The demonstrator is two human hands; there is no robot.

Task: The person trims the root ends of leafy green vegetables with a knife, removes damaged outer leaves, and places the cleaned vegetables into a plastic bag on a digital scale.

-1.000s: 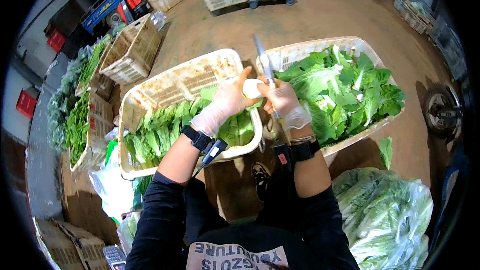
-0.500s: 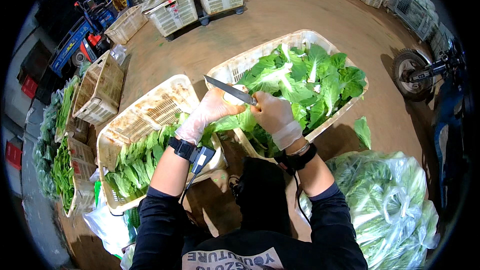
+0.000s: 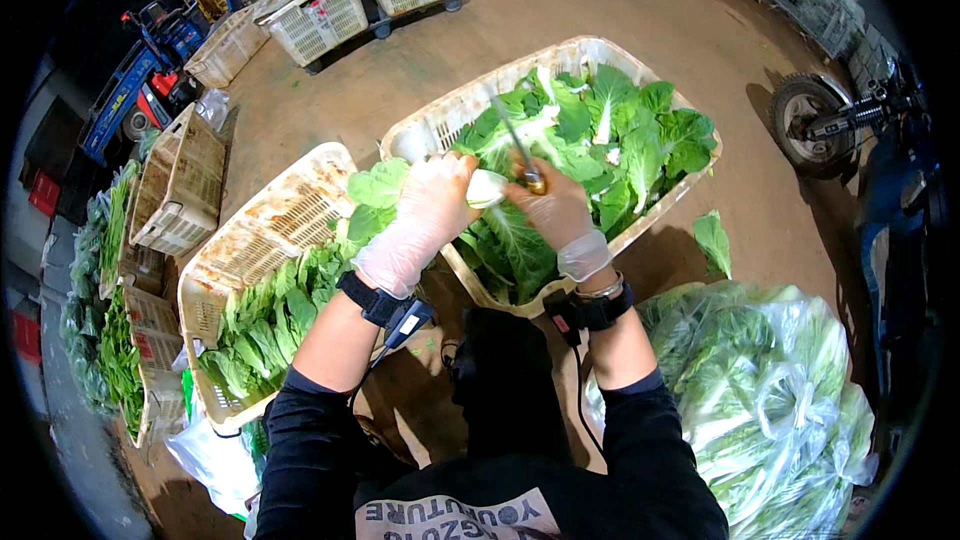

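My left hand, in a thin clear glove, is closed around a head of leafy greens. Its pale cut stem end points right, toward my other hand, and its leaves spread out to the left. In my right hand, also gloved, is a knife gripped by its handle, the blade tilted up and away from me. Both hands are over the near edge of a crate full of loose green leaves. To the left, a second crate has heads of greens lined up along its near part.
A clear plastic bag stuffed with greens sits at the near right, a loose leaf beside it on the floor. A motorbike wheel stands farther right. More crates are at the left, and stacked crates stand on dollies at the back.
The knife has swung from lying across the stem end to pointing up and away. My left hand has turned the greens so the leaves now show at left. The view has shifted slightly.
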